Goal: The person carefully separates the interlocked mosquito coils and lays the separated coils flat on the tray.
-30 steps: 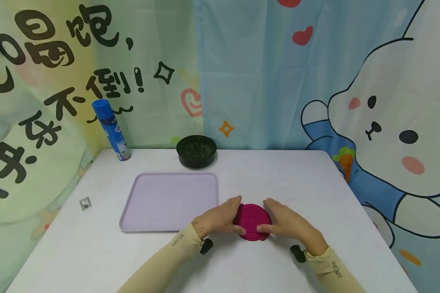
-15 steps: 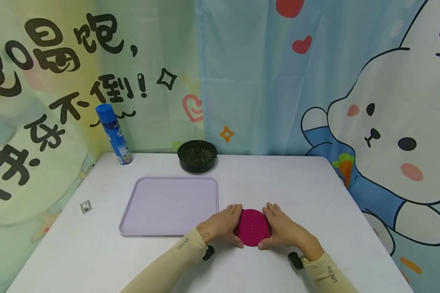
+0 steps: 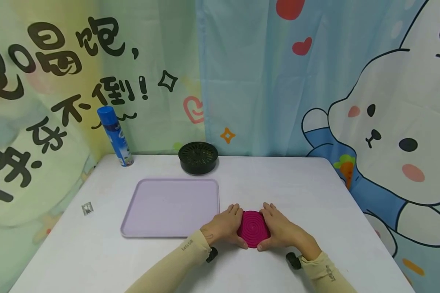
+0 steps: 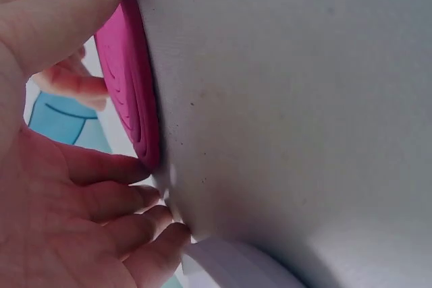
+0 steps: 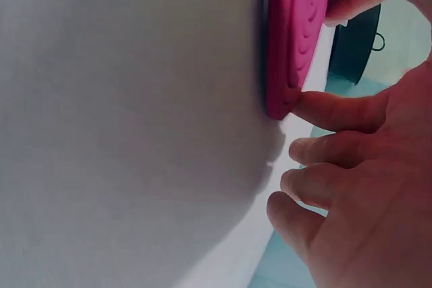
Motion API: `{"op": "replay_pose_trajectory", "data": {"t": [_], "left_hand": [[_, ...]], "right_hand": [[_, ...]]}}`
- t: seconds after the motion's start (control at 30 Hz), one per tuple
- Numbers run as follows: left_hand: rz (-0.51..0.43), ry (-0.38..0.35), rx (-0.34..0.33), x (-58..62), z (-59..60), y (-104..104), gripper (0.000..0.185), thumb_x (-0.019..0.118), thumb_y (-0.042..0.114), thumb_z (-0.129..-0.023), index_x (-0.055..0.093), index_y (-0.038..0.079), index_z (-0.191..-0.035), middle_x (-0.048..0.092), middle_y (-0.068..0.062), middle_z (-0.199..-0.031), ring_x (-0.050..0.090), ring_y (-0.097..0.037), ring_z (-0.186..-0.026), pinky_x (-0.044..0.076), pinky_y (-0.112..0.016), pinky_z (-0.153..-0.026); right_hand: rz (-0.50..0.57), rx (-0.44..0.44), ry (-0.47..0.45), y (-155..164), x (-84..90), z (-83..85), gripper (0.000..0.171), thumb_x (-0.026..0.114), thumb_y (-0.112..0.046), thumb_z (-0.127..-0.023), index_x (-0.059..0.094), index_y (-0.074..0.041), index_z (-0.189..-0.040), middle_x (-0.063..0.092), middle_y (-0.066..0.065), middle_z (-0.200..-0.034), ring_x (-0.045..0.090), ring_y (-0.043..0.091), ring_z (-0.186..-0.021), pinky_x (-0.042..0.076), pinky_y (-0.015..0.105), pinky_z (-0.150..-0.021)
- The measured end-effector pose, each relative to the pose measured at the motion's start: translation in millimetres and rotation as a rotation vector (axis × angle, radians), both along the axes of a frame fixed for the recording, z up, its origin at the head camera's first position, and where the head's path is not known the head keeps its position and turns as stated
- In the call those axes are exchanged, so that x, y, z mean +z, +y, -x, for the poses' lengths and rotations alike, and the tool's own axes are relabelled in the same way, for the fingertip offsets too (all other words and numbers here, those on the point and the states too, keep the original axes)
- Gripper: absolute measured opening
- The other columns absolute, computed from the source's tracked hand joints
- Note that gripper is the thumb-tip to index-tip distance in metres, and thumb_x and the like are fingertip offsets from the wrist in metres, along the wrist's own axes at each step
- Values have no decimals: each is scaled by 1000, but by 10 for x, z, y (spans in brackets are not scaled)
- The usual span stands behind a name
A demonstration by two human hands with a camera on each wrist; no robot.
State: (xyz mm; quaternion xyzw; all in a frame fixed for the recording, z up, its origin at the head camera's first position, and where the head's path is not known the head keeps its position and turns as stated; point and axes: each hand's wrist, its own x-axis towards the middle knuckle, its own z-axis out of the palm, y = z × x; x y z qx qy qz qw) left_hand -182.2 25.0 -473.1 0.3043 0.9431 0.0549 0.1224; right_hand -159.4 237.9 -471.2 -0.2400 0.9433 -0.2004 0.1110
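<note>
Left hand and right hand cup a pink ribbed disc between them, fingers curled against its rim; it lies flat on the worktop, just right of the lilac tray.

Bright, even light with only soft shadows; the head view bends at its edges, and both wrist views are blurred close-ups.

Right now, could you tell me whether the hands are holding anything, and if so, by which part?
Both hands hold the pink round mat by its rim as it lies on the table: the left hand on its left edge, the right hand on its right edge.
</note>
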Motion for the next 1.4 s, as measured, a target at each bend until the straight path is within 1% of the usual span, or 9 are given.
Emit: {"op": "replay_pose_trajectory", "data": {"t": [0.3,0.63,0.7,0.77,0.83,0.9,1.17,1.33,1.4], "left_hand": [[20,31,15,15,-38,27,105,84,62,-72,43,2,-147,44,-16,-155,42,-29,-146,47,-38,-111],[19,28,21,4,-46,26,105,84,61,-72,42,2,-148,43,-16,-156,42,-29,-146,45,-36,-113],[12,37,20,-2,-44,23,105,84,61,-71,43,2,-147,44,-16,-154,43,-29,-145,46,-36,-112],[3,43,18,-5,-42,19,104,85,61,-71,43,2,-146,45,-16,-153,43,-29,-144,46,-36,-111],[-13,45,18,-17,-37,15,105,85,61,-71,43,1,-146,46,-16,-152,44,-29,-143,47,-36,-111],[-26,50,19,-26,-33,10,105,86,61,-70,43,1,-145,47,-16,-151,44,-29,-143,47,-35,-111],[-52,65,30,-44,-39,4,105,89,60,-66,45,2,-143,49,-16,-148,46,-28,-141,50,-35,-108],[-89,24,50,-49,-34,12,107,91,56,-65,42,3,-145,46,-17,-152,43,-29,-145,49,-39,-109],[-110,12,53,-54,-24,13,107,92,54,-65,42,3,-144,46,-17,-153,42,-30,-145,49,-40,-109]], "right_hand": [[88,-32,-22,6,-108,97,85,86,-41,-77,44,12,-129,28,44,-150,22,65,-141,23,72,-115],[197,-72,-13,19,-119,202,46,76,-25,-88,50,4,-112,42,41,-138,36,60,-136,33,69,-111],[208,-79,2,22,-126,225,37,74,-20,-90,50,2,-109,54,35,-121,56,49,-117,51,58,-98],[220,-84,14,23,-126,241,30,72,-16,-91,51,0,-106,60,23,-100,63,33,-91,57,42,-77],[218,-106,20,16,-121,251,24,70,-12,-93,51,-1,-103,56,9,-79,54,16,-68,48,28,-57],[209,-140,28,3,-105,255,19,68,-11,-93,54,-2,-102,47,0,-69,41,9,-59,36,23,-49],[152,-305,88,-55,-44,241,8,69,-9,-92,62,-7,-93,57,1,-71,46,15,-66,40,28,-58],[171,-314,113,-38,-39,245,12,75,-10,-88,64,-9,-92,67,3,-87,58,17,-82,51,37,-74],[193,-315,108,-22,-34,253,13,76,-11,-88,64,-8,-92,68,2,-87,61,16,-84,54,35,-75]]}}
